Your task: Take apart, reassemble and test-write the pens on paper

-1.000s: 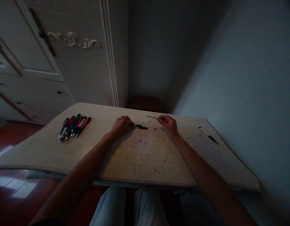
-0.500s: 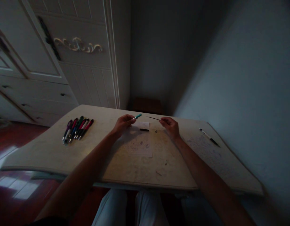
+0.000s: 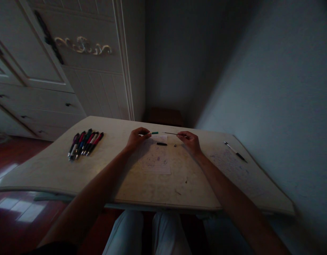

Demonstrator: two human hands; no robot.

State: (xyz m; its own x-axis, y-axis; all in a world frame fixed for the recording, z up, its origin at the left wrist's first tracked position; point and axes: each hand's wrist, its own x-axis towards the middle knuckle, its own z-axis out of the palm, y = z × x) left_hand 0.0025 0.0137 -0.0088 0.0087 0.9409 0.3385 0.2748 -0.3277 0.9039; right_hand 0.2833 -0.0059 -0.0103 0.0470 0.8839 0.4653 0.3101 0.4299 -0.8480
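My left hand (image 3: 138, 138) is closed on a green pen barrel (image 3: 154, 133), which lies nearly level and points right. Across a small gap, my right hand (image 3: 189, 141) pinches a thin dark pen refill (image 3: 170, 133) whose tip points left at the barrel. Refill and barrel are apart. Below them on the table lie a short black pen part (image 3: 161, 144) and a tiny dark piece (image 3: 175, 145). A sheet of paper (image 3: 155, 163) with scribbles and writing is partly under the left hand's shadow.
Several pens (image 3: 85, 143) lie bunched on the left of the pale table (image 3: 46, 173). A white and black pen (image 3: 235, 152) rests at the right, near scribbles on the tabletop. A wall (image 3: 285, 106) borders the right side; a white cabinet (image 3: 97, 92) stands behind at left.
The green barrel has turned from tilted up to nearly level. The refill has also levelled slightly, still apart from the barrel. The whole view has shifted a little.
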